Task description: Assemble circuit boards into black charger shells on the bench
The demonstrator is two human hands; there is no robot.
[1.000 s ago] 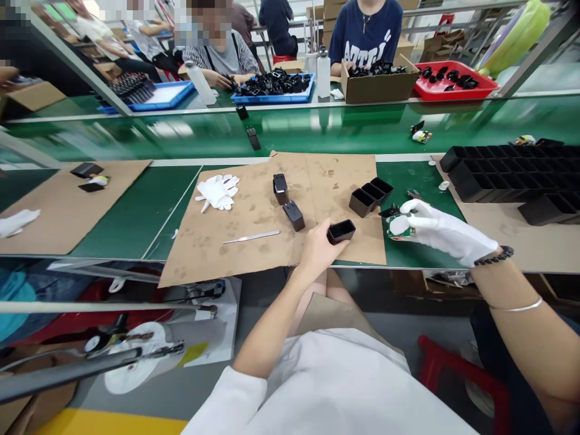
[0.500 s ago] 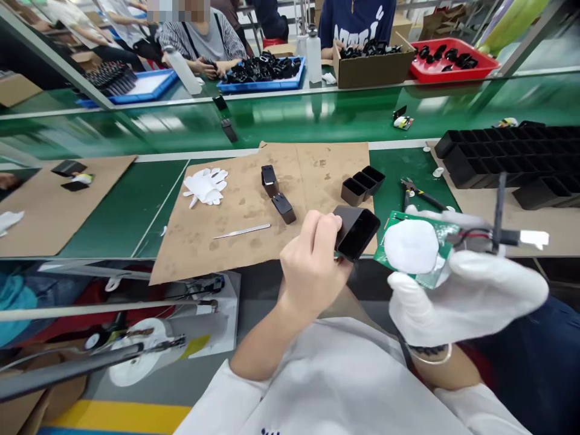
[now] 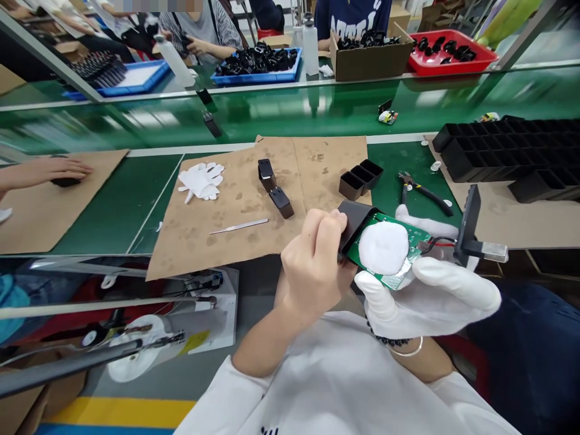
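Observation:
My bare left hand [image 3: 315,266] is closed around a black plastic case [image 3: 356,219], its open end facing right. In my white-gloved right hand [image 3: 430,296] lies a green circuit board [image 3: 414,235] with a round white pad [image 3: 383,248] on top. The board's left end sits just inside the mouth of the case. Red and black wires run from the board to an upright black end cap [image 3: 469,226], which has a metal-tipped plug [image 3: 493,251] sticking out to the right. The gloved thumb and fingers press the board from its edges.
Cardboard [image 3: 244,187] on the bench carries white gloves [image 3: 202,180], a thin metal tool [image 3: 238,226], assembled black units [image 3: 275,188] and empty cases [image 3: 360,179]. Pliers [image 3: 426,192] lie to the right, near rows of black cases [image 3: 507,151]. Behind runs a green conveyor [image 3: 290,112]. A co-worker's hand [image 3: 48,172] is at left.
My right hand has moved left, bringing the board's end into the case mouth. The end cap has turned to show its broad face. A co-worker's hand has come in at left.

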